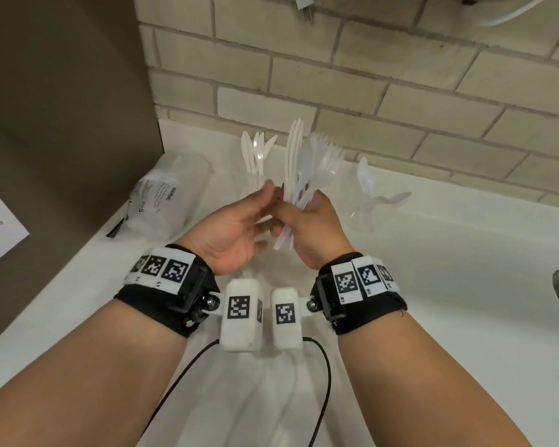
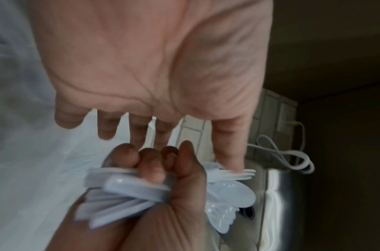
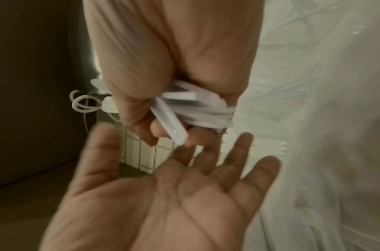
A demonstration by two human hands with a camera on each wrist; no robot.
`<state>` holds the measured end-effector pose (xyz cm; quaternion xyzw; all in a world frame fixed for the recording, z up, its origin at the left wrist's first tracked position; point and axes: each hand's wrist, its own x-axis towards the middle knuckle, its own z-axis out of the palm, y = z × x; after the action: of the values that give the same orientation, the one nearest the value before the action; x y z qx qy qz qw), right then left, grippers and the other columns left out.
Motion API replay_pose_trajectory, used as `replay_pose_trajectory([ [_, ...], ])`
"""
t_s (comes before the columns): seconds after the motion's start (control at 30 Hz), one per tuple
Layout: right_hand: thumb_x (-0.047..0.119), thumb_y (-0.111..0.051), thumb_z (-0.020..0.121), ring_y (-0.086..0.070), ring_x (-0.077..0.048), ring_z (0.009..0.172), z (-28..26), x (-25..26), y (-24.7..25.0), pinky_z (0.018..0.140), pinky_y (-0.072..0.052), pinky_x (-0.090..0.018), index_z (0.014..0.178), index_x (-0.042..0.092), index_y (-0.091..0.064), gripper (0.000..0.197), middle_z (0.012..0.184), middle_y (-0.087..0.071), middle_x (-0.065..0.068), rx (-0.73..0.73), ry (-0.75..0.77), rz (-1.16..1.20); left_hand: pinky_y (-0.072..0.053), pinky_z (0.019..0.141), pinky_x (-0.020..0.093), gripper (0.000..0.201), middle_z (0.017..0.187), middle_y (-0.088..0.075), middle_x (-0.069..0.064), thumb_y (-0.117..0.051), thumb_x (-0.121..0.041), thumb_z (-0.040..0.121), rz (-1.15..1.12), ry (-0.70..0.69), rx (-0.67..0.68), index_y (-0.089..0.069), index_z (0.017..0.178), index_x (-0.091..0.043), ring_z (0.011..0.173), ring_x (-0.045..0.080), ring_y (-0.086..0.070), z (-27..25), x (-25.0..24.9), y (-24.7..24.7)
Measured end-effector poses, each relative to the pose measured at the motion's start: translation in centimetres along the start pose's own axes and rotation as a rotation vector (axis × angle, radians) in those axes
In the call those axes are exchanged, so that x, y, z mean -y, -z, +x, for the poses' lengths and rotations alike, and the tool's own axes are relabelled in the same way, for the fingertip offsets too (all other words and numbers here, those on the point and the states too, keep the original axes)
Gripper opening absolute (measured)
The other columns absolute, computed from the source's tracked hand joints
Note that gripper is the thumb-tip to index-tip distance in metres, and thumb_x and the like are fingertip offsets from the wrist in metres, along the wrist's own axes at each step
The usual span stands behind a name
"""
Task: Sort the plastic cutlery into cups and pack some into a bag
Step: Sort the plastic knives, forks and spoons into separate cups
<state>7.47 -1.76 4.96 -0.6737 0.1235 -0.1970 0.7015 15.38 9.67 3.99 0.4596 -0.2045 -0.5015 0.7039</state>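
**Mixed bundle held loose above the cups**

The right hand (image 1: 307,221) grips a cutlery bundle (image 1: 299,169) upright, just in front of the knife cup (image 1: 255,185). The left hand (image 1: 236,227), fingers spread, holds nothing. Handles splay below the fist; a plucked piece could drag others onto the surface (image 1: 449,285).

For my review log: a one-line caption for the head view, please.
Right hand grips a mixed cutlery bundle above the counter; open left hand reaches toward it.
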Motion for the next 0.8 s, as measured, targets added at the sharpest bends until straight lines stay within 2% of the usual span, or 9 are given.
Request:
replay_pose_trajectory([
  [0.07,-0.006,-0.06,0.073,-0.055,-0.021,0.054,-0.3,0.0,-0.3,0.049,-0.047,-0.025,0.087,-0.004,-0.065,0.015,0.061,-0.06,-0.009,0.125,-0.056,-0.043,-0.045,0.071,0.025,0.037,0.1,-0.061,0.007,-0.076,-0.036,0.075,0.162,-0.082,0.018,-0.066,0.103,-0.015,0.082,0.02,-0.051,-0.5,-0.7,-0.9],
  [0.17,-0.011,-0.052,0.064,-0.054,-0.017,0.052,-1.2,-0.7,-1.3,0.048,-0.047,-0.023,0.085,-0.007,-0.059,0.023,0.073,-0.052,-0.025,0.328,-0.151,-0.149,-0.053,0.049,0.03,0.037,0.111,-0.069,0.011,-0.08,-0.022,0.069,0.336,-0.093,-0.048,-0.068,0.103,-0.012,0.075,0.027,-0.067,-1.0,-1.1,-1.8],
  [0.27,-0.008,-0.058,0.063,-0.063,-0.028,0.071,-1.0,-1.5,-1.7,0.061,-0.054,-0.031,0.086,-0.011,-0.061,0.024,0.082,-0.058,-0.034,0.33,-0.145,-0.163,-0.056,0.072,0.045,0.021,0.104,-0.074,0.004,-0.076,-0.019,0.076,0.433,-0.143,-0.161,-0.072,0.095,-0.011,0.093,0.025,-0.071,-1.1,-0.7,-2.2],
  [0.33,-0.005,-0.068,0.063,-0.067,-0.029,0.095,-0.7,-1.5,-1.6,0.082,-0.057,-0.042,0.094,-0.003,-0.066,0.031,0.095,-0.068,-0.024,0.316,-0.11,-0.218,-0.054,0.086,0.038,0.019,0.097,-0.076,0.004,-0.073,-0.021,0.08,0.453,-0.221,-0.29,-0.074,0.095,-0.009,0.095,0.014,-0.07,-0.8,-0.4,-2.4],
  [0.4,0.0,-0.073,0.066,-0.066,-0.023,0.1,-0.5,-1.3,-1.5,0.09,-0.054,-0.043,0.106,0.005,-0.062,0.042,0.102,-0.068,-0.01,0.29,-0.13,-0.32,-0.056,0.081,0.035,0.016,0.09,-0.076,0.005,-0.071,-0.025,0.081,0.44,-0.283,-0.41,-0.075,0.088,-0.011,0.09,0.015,-0.071,-0.3,-0.2,-2.3],
  [0.6,-0.007,-0.049,0.078,-0.044,-0.019,0.048,-1.0,-0.6,-2.2,0.05,-0.041,-0.029,0.077,0.006,-0.047,0.014,0.055,-0.043,-0.008,0.289,-0.37,-0.168,-0.057,0.073,0.037,0.017,0.078,-0.075,0.008,-0.072,-0.021,0.081,0.336,-0.284,-0.467,-0.073,0.073,-0.006,0.079,0.024,-0.071,-0.1,-0.8,-2.0],
  [0.67,-0.006,-0.046,0.07,-0.035,-0.016,0.04,-1.3,-0.8,-2.0,0.044,-0.032,-0.023,0.062,0.008,-0.042,0.017,0.046,-0.035,-0.006,0.377,-0.447,0.013,-0.058,0.076,0.038,0.019,0.081,-0.074,0.016,-0.079,-0.024,0.074,0.346,-0.261,-0.411,-0.074,0.071,-0.006,0.086,0.031,-0.071,-0.3,-0.9,-1.9],
  [0.73,-0.003,-0.043,0.066,-0.032,-0.013,0.035,-1.4,-1.1,-1.6,0.04,-0.031,-0.018,0.061,0.01,-0.043,0.014,0.044,-0.035,-0.002,0.499,-0.509,0.186,-0.056,0.062,0.028,0.025,0.083,-0.074,0.018,-0.08,-0.034,0.066,0.397,-0.225,-0.318,-0.075,0.068,-0.01,0.088,0.034,-0.067,-0.7,-1.0,-1.9],
  [0.8,0.0,-0.04,0.065,-0.033,-0.012,0.034,-1.4,-1.4,-1.2,0.039,-0.032,-0.016,0.061,0.014,-0.046,0.016,0.044,-0.036,-0.001,0.602,-0.548,0.269,-0.056,0.075,0.035,0.031,0.083,-0.075,0.015,-0.077,-0.041,0.061,0.369,-0.183,-0.257,-0.075,0.068,-0.01,0.089,0.031,-0.068,-1.0,-0.9,-1.9],
])
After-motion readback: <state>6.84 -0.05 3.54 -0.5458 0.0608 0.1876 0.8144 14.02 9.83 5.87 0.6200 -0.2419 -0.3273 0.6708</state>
